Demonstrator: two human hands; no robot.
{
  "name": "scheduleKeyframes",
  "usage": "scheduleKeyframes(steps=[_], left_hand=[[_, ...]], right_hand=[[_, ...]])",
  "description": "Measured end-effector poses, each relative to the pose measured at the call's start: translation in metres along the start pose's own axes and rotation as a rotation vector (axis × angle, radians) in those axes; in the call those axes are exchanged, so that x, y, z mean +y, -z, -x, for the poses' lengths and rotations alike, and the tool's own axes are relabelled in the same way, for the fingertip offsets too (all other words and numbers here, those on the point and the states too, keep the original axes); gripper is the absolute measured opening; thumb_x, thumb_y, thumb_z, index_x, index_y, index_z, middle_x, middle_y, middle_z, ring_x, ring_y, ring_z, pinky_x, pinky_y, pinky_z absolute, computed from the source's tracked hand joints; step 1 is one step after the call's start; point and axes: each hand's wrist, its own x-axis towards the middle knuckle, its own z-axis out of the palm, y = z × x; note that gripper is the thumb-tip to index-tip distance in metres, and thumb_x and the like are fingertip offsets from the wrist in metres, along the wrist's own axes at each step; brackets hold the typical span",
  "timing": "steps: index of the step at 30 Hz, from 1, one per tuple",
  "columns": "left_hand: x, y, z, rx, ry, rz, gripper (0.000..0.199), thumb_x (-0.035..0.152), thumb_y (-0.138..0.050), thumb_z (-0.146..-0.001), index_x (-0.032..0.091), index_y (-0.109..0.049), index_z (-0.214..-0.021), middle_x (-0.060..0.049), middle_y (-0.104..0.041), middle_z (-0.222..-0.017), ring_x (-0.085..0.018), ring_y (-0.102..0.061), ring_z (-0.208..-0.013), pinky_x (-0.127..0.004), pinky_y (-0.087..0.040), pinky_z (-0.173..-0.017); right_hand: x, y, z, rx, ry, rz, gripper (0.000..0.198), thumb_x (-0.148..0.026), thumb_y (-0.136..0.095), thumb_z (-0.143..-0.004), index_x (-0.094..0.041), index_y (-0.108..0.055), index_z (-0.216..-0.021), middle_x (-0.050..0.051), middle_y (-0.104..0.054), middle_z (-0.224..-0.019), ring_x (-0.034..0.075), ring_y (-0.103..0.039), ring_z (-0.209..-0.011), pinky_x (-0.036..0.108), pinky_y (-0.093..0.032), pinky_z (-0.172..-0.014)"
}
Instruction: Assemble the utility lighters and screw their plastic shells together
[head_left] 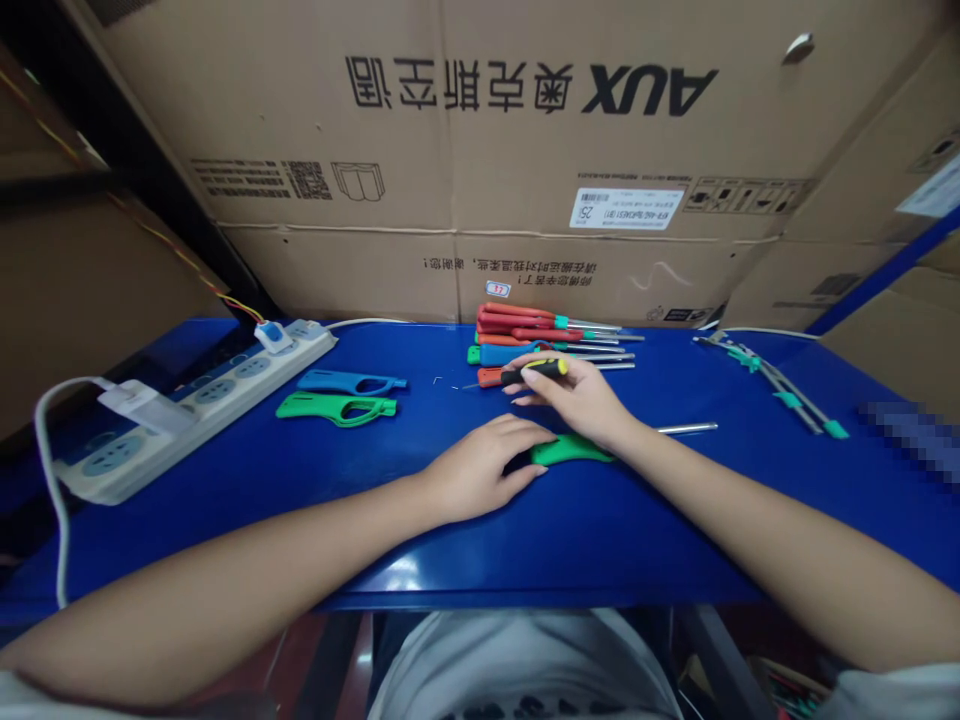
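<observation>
My right hand [574,395] is closed around a small screwdriver [534,372] with a black and yellow handle. Its thin shaft points left, just above the blue table [360,545]. Below it, my left hand [495,465] curls its fingers and thumb about the rear end of a green gas lighter [566,450], which lies flat. The lighter's metal tube [688,429] sticks out to the right beyond my right wrist, and part of its body is hidden under that hand. Two tiny bent metal pieces [454,387] lie near the screwdriver tip.
Red and blue lighters [517,318] lie bunched behind my hands. To the left are a blue handle shell [345,382], a green handle shell [330,408] and a power strip [217,400] with plugs. Metal tubes with teal parts [787,390] lie right. Cardboard [450,130] walls the back.
</observation>
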Motion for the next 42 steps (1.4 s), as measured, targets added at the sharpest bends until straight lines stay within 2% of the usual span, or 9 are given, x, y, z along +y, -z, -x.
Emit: scheduleKeyframes(steps=[4,11,16,20,23,27,30,36,42], left_hand=[[0.000,0.002,0.002,-0.019,-0.011,-0.009,0.034,0.020,-0.060,-0.095,0.018,-0.060,-0.130,-0.009,-0.067,-0.131,-0.022,-0.059,-0.124,-0.040,-0.044,-0.112],[0.001,0.004,0.003,-0.033,-0.016,-0.002,0.034,0.019,-0.059,-0.095,0.019,-0.060,-0.130,-0.009,-0.067,-0.131,-0.023,-0.059,-0.124,-0.041,-0.045,-0.111],[0.000,0.003,0.003,0.000,0.006,0.024,0.034,0.021,-0.062,-0.095,0.017,-0.060,-0.129,-0.010,-0.069,-0.126,-0.022,-0.061,-0.120,-0.039,-0.048,-0.108],[-0.001,0.003,0.002,0.037,0.028,0.074,0.036,0.021,-0.067,-0.091,0.017,-0.063,-0.127,-0.009,-0.071,-0.124,-0.021,-0.064,-0.116,-0.037,-0.051,-0.104],[-0.002,0.003,0.001,0.143,0.098,0.102,0.031,0.026,-0.071,-0.088,0.018,-0.069,-0.118,-0.007,-0.074,-0.117,-0.021,-0.069,-0.108,-0.036,-0.053,-0.099],[-0.002,0.004,-0.001,0.355,0.288,0.231,0.025,0.033,-0.076,-0.083,0.017,-0.073,-0.101,-0.006,-0.077,-0.099,-0.020,-0.073,-0.091,-0.032,-0.058,-0.086],[-0.002,0.005,-0.002,0.418,0.380,0.351,0.028,0.038,-0.078,-0.080,0.016,-0.073,-0.097,-0.006,-0.078,-0.093,-0.020,-0.073,-0.085,-0.031,-0.058,-0.080],[0.002,0.010,-0.002,0.428,0.384,0.303,0.016,0.035,-0.076,-0.083,0.020,-0.077,-0.086,-0.001,-0.078,-0.084,-0.016,-0.071,-0.076,-0.026,-0.055,-0.071],[0.002,0.014,-0.001,0.422,0.335,0.239,0.012,0.032,-0.077,-0.083,0.020,-0.079,-0.083,-0.001,-0.079,-0.084,-0.017,-0.072,-0.077,-0.025,-0.055,-0.073]], right_hand=[[0.009,-0.006,-0.001,-0.044,-0.023,0.038,0.032,-0.045,-0.073,-0.084,-0.022,-0.069,-0.106,0.005,-0.075,-0.108,0.018,-0.075,-0.095,0.036,-0.063,-0.088],[0.004,-0.007,0.002,-0.028,-0.006,0.033,0.031,-0.045,-0.074,-0.084,-0.022,-0.069,-0.103,0.005,-0.075,-0.105,0.018,-0.075,-0.091,0.038,-0.064,-0.087],[-0.006,-0.001,0.003,0.166,0.120,-0.046,0.033,-0.050,-0.073,-0.083,-0.020,-0.067,-0.097,0.004,-0.074,-0.097,0.014,-0.071,-0.072,0.029,-0.063,-0.063],[-0.021,0.013,0.002,0.364,0.225,-0.115,0.032,-0.051,-0.071,-0.084,-0.020,-0.063,-0.086,0.000,-0.071,-0.077,0.009,-0.059,-0.048,0.022,-0.051,-0.041],[-0.030,0.021,0.000,0.460,0.273,-0.162,0.032,-0.049,-0.071,-0.082,-0.020,-0.058,-0.076,-0.002,-0.066,-0.066,0.007,-0.049,-0.036,0.021,-0.039,-0.030],[-0.033,0.023,0.000,0.452,0.262,-0.193,0.032,-0.046,-0.071,-0.080,-0.020,-0.055,-0.071,-0.003,-0.064,-0.062,0.007,-0.047,-0.032,0.021,-0.034,-0.027],[-0.032,0.020,0.002,0.422,0.230,-0.199,0.032,-0.047,-0.072,-0.079,-0.020,-0.055,-0.072,-0.003,-0.064,-0.061,0.007,-0.047,-0.032,0.020,-0.035,-0.027],[-0.031,0.018,0.006,0.385,0.231,-0.197,0.031,-0.045,-0.072,-0.080,-0.019,-0.056,-0.073,-0.003,-0.065,-0.063,0.007,-0.048,-0.034,0.020,-0.037,-0.028],[-0.028,0.023,0.004,0.338,0.267,-0.168,0.025,-0.041,-0.069,-0.083,-0.020,-0.057,-0.073,-0.002,-0.067,-0.063,0.009,-0.052,-0.035,0.021,-0.041,-0.030]])
